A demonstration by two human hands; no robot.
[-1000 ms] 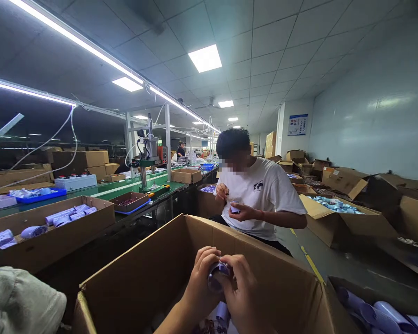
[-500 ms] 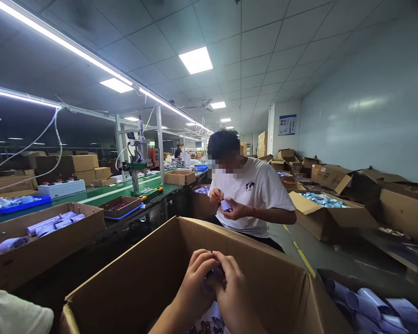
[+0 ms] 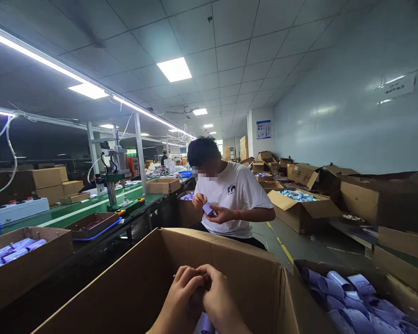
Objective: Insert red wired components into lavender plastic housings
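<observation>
Both my hands meet above an open cardboard box [image 3: 230,253], with fingers curled inward and fingertips close together. My left hand [image 3: 181,294] and my right hand [image 3: 218,297] close around a purple cylindrical shell [image 3: 196,299], mostly hidden behind the fingers and in shadow. Any small part at the fingertips is too covered to make out. Below the hands, inside the box, another pale purple shell [image 3: 206,323] shows in part.
Across the box a seated co-worker in a white T-shirt [image 3: 235,199] handles a purple shell [image 3: 208,208]. Purple shells [image 3: 355,297] fill a box at lower right. On the left, a green bench [image 3: 90,204] carries a press [image 3: 113,171]; a carton of purple parts [image 3: 28,264] stands nearer.
My view has turned right, so the surroundings shift left and more of the right-hand box of shells shows. My hands stay together around the shell, with their fingers slightly rearranged.
</observation>
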